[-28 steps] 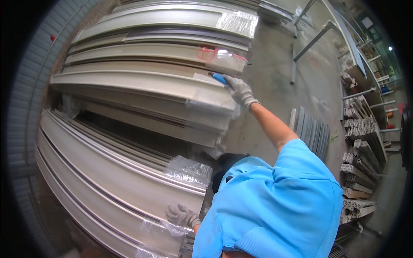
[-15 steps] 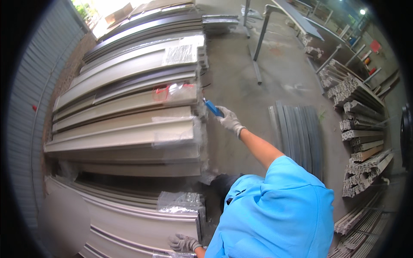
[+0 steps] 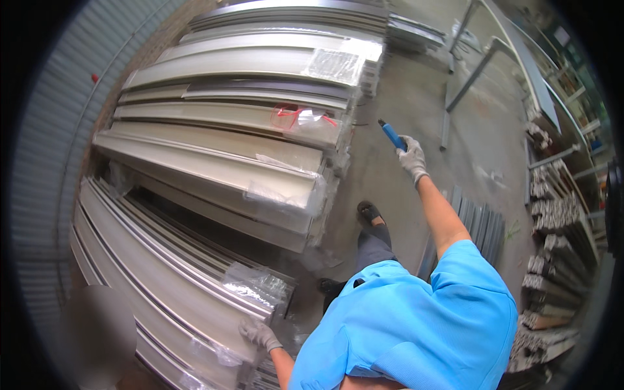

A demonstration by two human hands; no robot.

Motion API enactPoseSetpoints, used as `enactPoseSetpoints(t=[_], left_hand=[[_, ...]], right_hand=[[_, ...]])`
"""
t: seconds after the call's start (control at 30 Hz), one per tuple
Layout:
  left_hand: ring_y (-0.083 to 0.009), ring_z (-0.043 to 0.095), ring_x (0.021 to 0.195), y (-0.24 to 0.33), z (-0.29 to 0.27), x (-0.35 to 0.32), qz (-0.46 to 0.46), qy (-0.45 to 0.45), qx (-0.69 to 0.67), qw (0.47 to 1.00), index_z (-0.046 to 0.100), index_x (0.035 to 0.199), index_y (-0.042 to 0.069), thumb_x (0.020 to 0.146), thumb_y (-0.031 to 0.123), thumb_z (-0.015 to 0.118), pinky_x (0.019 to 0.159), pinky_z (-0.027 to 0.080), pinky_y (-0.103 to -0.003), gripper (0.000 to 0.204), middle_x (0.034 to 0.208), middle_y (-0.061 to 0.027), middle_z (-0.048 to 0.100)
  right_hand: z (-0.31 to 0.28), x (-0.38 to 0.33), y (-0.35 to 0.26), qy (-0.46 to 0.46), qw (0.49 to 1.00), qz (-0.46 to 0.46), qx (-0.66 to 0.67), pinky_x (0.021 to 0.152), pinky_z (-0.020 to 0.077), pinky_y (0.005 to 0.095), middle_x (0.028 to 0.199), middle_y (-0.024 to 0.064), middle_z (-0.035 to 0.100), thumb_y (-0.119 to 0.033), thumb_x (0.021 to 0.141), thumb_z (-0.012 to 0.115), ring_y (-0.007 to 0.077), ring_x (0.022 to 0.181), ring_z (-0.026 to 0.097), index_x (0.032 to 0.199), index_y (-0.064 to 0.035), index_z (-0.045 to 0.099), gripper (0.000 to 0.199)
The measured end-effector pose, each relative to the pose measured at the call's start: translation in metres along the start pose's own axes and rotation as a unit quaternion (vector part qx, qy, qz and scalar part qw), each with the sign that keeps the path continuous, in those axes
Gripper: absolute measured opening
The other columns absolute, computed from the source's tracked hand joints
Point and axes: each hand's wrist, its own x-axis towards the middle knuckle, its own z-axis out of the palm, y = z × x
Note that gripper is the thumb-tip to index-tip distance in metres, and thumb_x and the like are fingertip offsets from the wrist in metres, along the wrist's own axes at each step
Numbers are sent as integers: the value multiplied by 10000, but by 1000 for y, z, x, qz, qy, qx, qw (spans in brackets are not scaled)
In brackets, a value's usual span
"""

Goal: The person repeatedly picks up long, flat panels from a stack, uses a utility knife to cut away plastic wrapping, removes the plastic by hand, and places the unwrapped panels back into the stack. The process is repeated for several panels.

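Note:
My right hand point(image 3: 412, 160), in a pale grey glove, grips a slim blue utility knife point(image 3: 392, 135) with a dark tip. It is held out over the floor, apart from the ends of the stacked profiles. My left hand point(image 3: 259, 334), gloved too, lies with its fingers spread on the near end of a long beige metal profile point(image 3: 214, 318). Beside that hand, clear plastic wrap point(image 3: 257, 284) covers some profile ends. Farther off, more wrapped profiles point(image 3: 214, 159) lie in a stack, one with red strips point(image 3: 296, 117) on its wrapping.
A corrugated metal wall point(image 3: 71, 130) runs along the left. Grey metal frames point(image 3: 478, 71) stand at the far right. Bundles of profiles point(image 3: 552, 208) are stacked along the right side, and grey lengths point(image 3: 478, 224) lie behind my right arm. My shoe point(image 3: 369, 211) is on the concrete floor.
The view has turned and shifted. My right hand with the utility knife has drawn away from the stack's ends, to the right. My left hand still rests on the near profile.

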Motion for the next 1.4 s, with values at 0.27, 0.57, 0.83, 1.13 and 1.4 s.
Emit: enactPoseSetpoints(t=[0.27, 0.57, 0.83, 1.13, 1.4], left_hand=[[-397, 626, 1087, 91, 10, -43, -186, 46, -125, 973, 527, 1356, 2, 876, 246, 698, 965, 485, -466, 565, 1280, -271, 594], [-230, 552, 1159, 85, 36, -70, -274, 45, -332, 901, 508, 1395, -39, 893, 319, 713, 1019, 416, -353, 650, 1328, -135, 576], [-278, 528, 1159, 86, 20, -62, -510, 22, -442, 738, 479, 1422, 162, 898, 497, 669, 963, 455, -474, 651, 1361, -94, 511], [-354, 558, 1168, -35, -5, -37, -444, 331, -240, 798, 588, 1193, -10, 853, 361, 749, 1010, 448, -440, 528, 1166, -182, 618], [-290, 671, 922, -122, -20, -43, -332, 258, -265, 868, 660, 1057, 3, 903, 205, 721, 865, 502, -374, 262, 959, -144, 706]], right_hand=[[103, 255, -20, -73, 989, -106, -75, 994, 474, 414, 1182, 151, 631, -167, 846, 699, 328, 1137, 600, 1258, -170, 625, 419], [221, 431, -35, -130, 957, -205, -157, 961, 483, 434, 1189, 261, 663, -373, 837, 730, 349, 1087, 645, 1429, -161, 544, 656], [191, 320, -129, -233, 913, -225, 249, 977, 492, 322, 1294, 108, 647, -181, 1003, 609, 214, 1143, 625, 1346, -59, 587, 364], [130, -153, -244, -633, 668, -264, 288, 859, 536, 276, 1126, 43, 663, -59, 979, 609, 133, 971, 641, 1195, -42, 658, 222], [186, -429, -279, -669, 631, -392, 28, 862, 524, 369, 1010, 172, 705, -412, 904, 722, 267, 959, 685, 1229, -2, 615, 535]])
